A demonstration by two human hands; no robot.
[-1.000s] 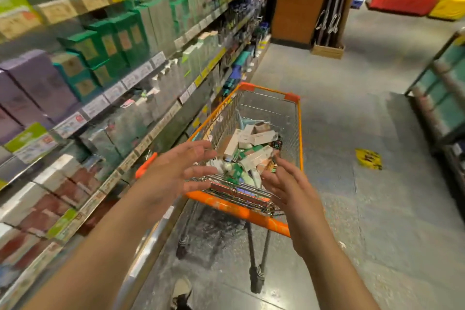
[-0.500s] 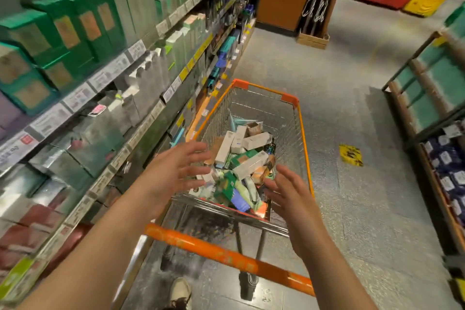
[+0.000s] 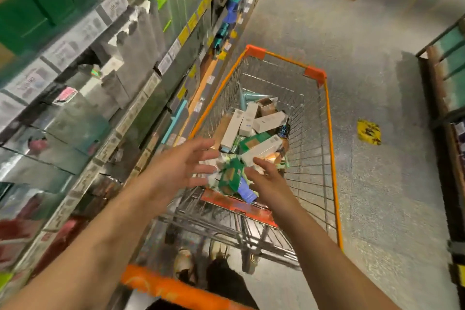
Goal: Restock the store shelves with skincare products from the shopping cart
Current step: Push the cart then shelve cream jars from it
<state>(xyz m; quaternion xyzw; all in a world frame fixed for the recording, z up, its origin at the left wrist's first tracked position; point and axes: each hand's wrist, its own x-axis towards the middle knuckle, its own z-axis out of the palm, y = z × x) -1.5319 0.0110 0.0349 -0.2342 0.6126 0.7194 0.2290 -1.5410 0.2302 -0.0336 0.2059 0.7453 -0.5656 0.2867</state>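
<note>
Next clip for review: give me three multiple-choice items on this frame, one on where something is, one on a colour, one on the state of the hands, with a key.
1. Where do the stocked store shelves stand relative to the wire shopping cart?
A. On the person's left
B. On the person's right
C. Behind the person

2. What colour are the cart's plastic corner caps?
A. Blue
B. Orange
C. White

3. What are the left hand and right hand doing?
A. Both grip the cart's handle
B. Each holds a box
C. Both are open with spread fingers, holding nothing

Key: 1 A, the shelves fill the left side of the head view beside the cart. 2 B, both far corners carry orange caps. 3 C, the fingers are spread above the pile of skincare boxes, and no box sits in either grip.
</note>
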